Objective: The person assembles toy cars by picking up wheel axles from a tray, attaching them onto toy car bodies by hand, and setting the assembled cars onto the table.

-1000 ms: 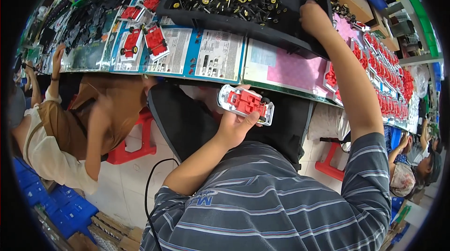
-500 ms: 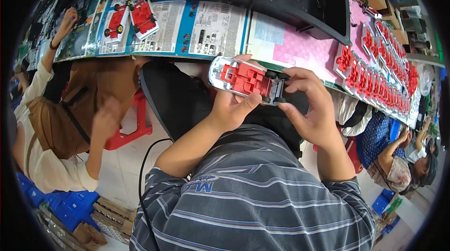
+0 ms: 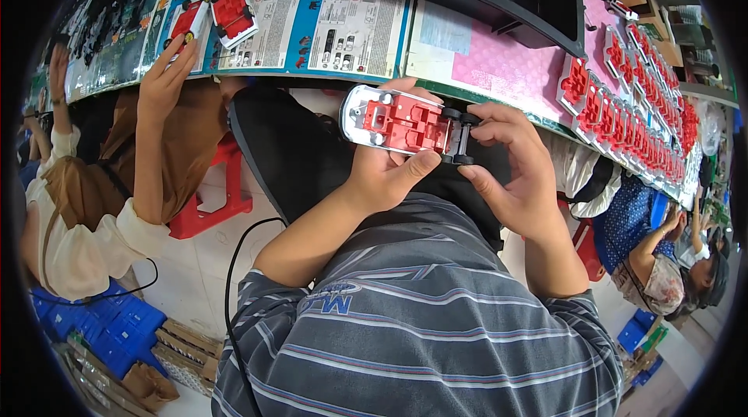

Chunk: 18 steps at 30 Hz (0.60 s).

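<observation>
Red toy chassis [image 3: 401,122], black wheel axle [image 3: 461,138], both hands

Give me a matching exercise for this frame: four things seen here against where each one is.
1. red and white toy car chassis
2. black wheel axle
3. row of red plastic parts
4. red plastic stool

A. on the floor at left
B. along the bench at right
C. in the left hand
D. at the right hand fingertips

Pairs: 1-C, 2-D, 3-B, 4-A

A long surface [image 3: 499,66] spans the top of the frame. Pale tiled floor [image 3: 206,261] lies lower left, with a red stool [image 3: 214,199] and blue crates [image 3: 117,327].
</observation>
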Motion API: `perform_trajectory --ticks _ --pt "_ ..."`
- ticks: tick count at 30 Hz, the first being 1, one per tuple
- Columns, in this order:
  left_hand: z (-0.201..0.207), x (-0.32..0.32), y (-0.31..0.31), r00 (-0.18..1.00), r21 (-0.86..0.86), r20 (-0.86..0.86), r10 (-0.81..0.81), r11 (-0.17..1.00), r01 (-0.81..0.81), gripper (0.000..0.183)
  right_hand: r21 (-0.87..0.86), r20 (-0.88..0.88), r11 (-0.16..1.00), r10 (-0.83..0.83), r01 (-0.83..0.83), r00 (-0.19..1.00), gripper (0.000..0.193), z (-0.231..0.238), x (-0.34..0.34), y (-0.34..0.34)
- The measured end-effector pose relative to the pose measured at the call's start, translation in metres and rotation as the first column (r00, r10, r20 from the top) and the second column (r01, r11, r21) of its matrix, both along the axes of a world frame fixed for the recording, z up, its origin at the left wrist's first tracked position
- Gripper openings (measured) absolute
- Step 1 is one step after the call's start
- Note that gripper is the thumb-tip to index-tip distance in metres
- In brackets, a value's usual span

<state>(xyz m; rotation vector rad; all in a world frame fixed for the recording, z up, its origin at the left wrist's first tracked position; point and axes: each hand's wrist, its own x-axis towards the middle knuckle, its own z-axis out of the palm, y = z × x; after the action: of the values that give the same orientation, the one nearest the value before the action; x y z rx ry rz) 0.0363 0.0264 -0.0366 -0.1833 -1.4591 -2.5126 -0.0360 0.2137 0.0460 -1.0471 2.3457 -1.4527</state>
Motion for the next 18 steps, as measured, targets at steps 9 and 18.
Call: perform_trajectory --ticks 9,18 --pt "0.001 0.007 0.008 0.999 0.012 0.026 -0.019 1.000 0.019 0.082 -0.128 0.065 0.991 -0.023 0.031 0.998 0.042 0.011 -0.001 -0.002" --pt "-0.005 0.016 0.017 0.998 -0.239 0.050 -0.038 0.970 0.049 0.059 0.000 -0.071 0.994 0.106 -0.106 0.992 0.042 0.018 0.003 -0.046"
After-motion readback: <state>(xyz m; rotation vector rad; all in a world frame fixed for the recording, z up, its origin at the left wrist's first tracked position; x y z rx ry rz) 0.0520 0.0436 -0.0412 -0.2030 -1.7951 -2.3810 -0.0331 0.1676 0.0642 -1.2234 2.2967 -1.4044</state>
